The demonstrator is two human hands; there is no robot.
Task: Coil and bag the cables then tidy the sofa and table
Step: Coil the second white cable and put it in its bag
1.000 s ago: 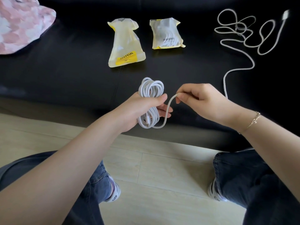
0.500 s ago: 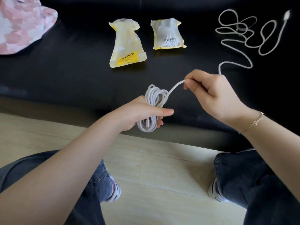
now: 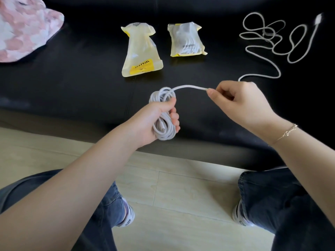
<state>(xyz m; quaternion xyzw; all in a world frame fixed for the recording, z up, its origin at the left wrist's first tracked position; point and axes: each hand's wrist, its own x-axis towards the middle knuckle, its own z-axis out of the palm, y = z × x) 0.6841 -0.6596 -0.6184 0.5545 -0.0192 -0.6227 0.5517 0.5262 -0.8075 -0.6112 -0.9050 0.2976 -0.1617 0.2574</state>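
Note:
My left hand (image 3: 155,120) grips a coil of white cable (image 3: 164,130) over the front edge of the black sofa (image 3: 72,84). A strand arcs from the coil's top to my right hand (image 3: 241,104), which pinches it between thumb and forefinger. Beyond that hand the rest of the cable (image 3: 268,40) lies in loose loops at the far right of the seat, ending in a white plug (image 3: 318,19). Two yellowish plastic bags lie at the back: an empty one (image 3: 140,53) with a yellow label, and one (image 3: 186,39) holding a coiled white cable.
A pink and white patterned cushion (image 3: 23,28) lies at the sofa's far left. My knees in dark jeans (image 3: 282,200) and white shoes rest on the pale wood floor (image 3: 181,187) in front of the sofa.
My right hand swung the strand up from beside the coil and out to the right, carrying it over the coil's top. The loose loops on the seat have shortened slightly.

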